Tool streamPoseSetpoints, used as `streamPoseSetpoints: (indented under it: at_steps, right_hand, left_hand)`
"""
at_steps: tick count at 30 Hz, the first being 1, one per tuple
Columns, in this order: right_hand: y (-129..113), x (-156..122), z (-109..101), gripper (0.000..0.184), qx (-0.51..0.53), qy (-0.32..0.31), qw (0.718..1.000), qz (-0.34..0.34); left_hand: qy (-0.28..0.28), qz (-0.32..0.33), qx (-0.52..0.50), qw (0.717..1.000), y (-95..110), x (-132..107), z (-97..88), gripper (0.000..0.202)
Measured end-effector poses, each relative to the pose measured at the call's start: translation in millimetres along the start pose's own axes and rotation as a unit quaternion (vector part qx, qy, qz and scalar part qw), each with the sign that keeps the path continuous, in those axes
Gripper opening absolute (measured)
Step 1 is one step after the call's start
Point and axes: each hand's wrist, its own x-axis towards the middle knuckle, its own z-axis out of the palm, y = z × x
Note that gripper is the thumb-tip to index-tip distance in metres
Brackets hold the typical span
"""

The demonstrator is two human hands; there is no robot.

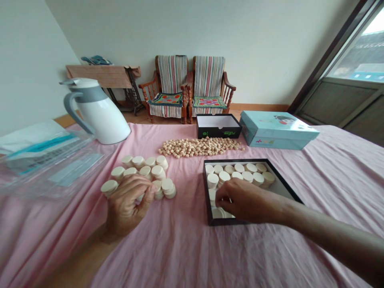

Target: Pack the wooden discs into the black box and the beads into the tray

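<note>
Several short stacks of pale round wooden discs (158, 172) stand in rows on the left of the pink cloth. Over the front stacks is my left hand (127, 200), its fingers curled together and the thumb close to them; anything between the fingertips is hidden. A shallow black-rimmed tray (255, 161) on the right holds more stacked discs (224, 177) along its back and left side. My right hand (240, 200) reaches into the tray's front left part with fingers bent down and closed. I cannot make out what its fingertips hold.
A pile of small wooden beads or cubes (192, 147) lies behind the discs. Farther back are an open black box (220, 132) and a light blue box (276, 130). A white-grey jug (102, 116) and clear plastic packaging (45, 164) are at left.
</note>
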Motion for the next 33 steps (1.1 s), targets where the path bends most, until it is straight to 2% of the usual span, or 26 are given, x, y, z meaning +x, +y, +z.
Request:
streamPoseSetpoints:
  at_steps: [4,7,12,15,18,21,25,33]
  right_hand:
    - [4.9,-0.8,3.8,0.035,0.021,-0.031,0.999,-0.031]
    - [8.4,-0.7,7.5,0.036,0.028,-0.028,0.999,-0.035]
    - [11.2,-4.3,-0.3,0.033,0.07,0.015,0.997,-0.041]
    - [14.1,-7.4,-9.5,0.024,0.056,0.043,0.997,-0.022]
    - [13.9,-7.2,-11.9,0.017,0.043,0.005,0.999,-0.006]
    - [9.7,-2.7,-7.3,0.021,0.027,-0.034,0.999,0.015]
    - [6.2,4.9,-0.9,0.029,0.007,-0.053,0.998,0.023]
    - [6.7,12.1,2.7,0.026,0.031,-0.09,0.995,0.029]
  left_hand:
    - [-0.003,0.005,-0.003,1.0,-0.6,-0.3,0.7,0.014]
    - [-0.003,0.002,-0.004,1.0,-0.9,-0.8,0.7,0.014]
    - [-0.007,0.0,-0.005,1.0,-2.3,-2.4,0.1,0.014]
    - [-0.009,-0.004,-0.004,1.0,-2.9,-2.8,0.4,0.014]
    - [-0.008,-0.004,-0.001,1.0,-1.6,-1.2,1.0,0.014]
    - [-0.005,-0.005,0.001,1.0,0.3,1.0,1.5,0.016]
    - [-0.003,-0.006,-0.001,1.0,-0.7,0.9,2.2,0.016]
    - [0.003,-0.007,-0.002,1.0,-0.8,0.7,3.0,0.016]
